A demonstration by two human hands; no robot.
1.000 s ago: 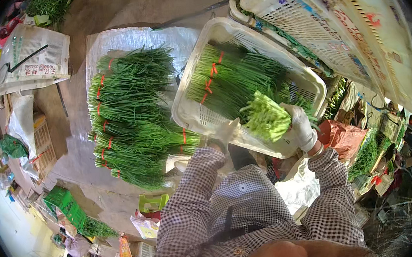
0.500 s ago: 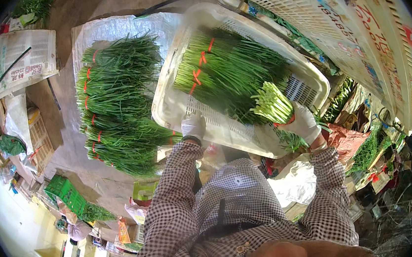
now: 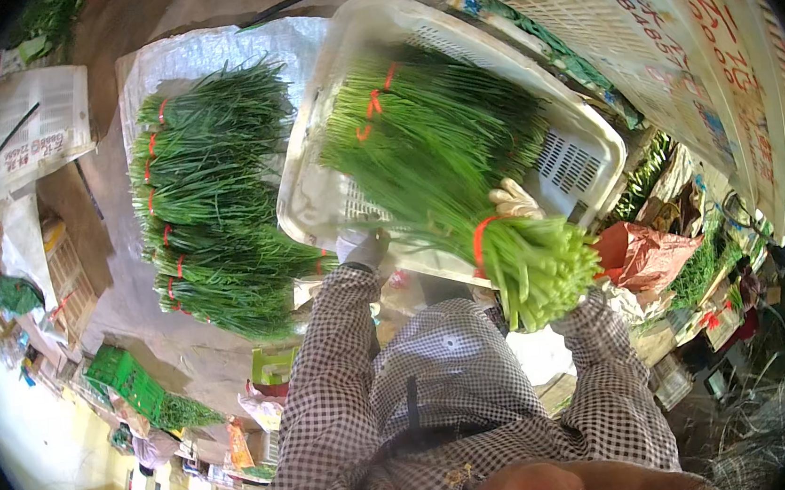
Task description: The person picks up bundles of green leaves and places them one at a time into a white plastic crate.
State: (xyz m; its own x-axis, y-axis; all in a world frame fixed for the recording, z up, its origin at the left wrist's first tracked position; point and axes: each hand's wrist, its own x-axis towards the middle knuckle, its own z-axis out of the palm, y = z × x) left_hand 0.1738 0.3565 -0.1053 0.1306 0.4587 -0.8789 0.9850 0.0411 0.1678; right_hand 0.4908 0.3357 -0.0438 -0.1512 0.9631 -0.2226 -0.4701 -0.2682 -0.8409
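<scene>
My right hand [image 3: 514,197], in a white glove, is wrapped round a bunch of chives [image 3: 546,268] tied with a red band. Its pale cut ends point toward me at the lower right, and its leaves trail back over the crate; the bunch covers most of that hand. My left hand [image 3: 362,246], also gloved, grips the near left edge of the white plastic crate [image 3: 310,194]. Inside the crate lie other chive bunches [image 3: 399,117] with red bands, their pale ends to the left.
Left of the crate, a row of banded chive bunches [image 3: 218,196] lies on a silvery sheet [image 3: 204,51]. Tall white crates [image 3: 656,40] stand at the right. A crumpled reddish bag [image 3: 644,254] lies at the near right, and a green crate [image 3: 127,379] stands far left.
My right hand has turned the bunch and brought it nearer to me, out over the crate's near edge, so its cut ends now face me. My left hand stays at the crate's edge.
</scene>
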